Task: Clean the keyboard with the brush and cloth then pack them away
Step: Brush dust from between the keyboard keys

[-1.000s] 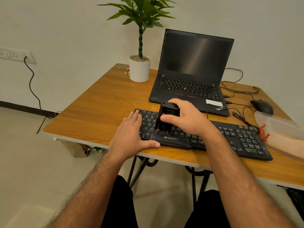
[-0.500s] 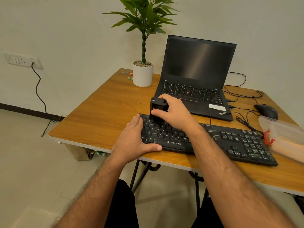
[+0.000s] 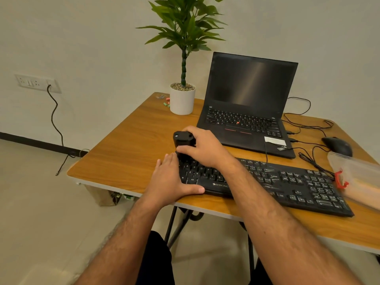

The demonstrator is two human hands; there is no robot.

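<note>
Two hands: both are on the left end of the keyboard (image 3: 267,182), which is the landmark for every place below.
Keyboard: black, it lies on the wooden table (image 3: 127,153) near the front edge, with its long axis from left to right.
Brush: the black brush (image 3: 183,139) stands at the far left corner of the keyboard, its lower end touching the top key rows.
Right hand: the right hand (image 3: 202,148) is curled round the brush and grips it from the right side.
Left hand: the left hand (image 3: 171,179) lies flat with straight fingers over the left edge, the thumb along the front edge, and steadies the keyboard.
Key relation: most keys lie to the right of the brush, so I judge the next strokes go rightward along the long axis.
Cloth: I cannot find it with certainty.
Behind the keyboard: an open laptop (image 3: 246,112) and a potted plant (image 3: 182,99).
Right end: a mouse (image 3: 337,145) and a clear bag (image 3: 357,173).
</note>
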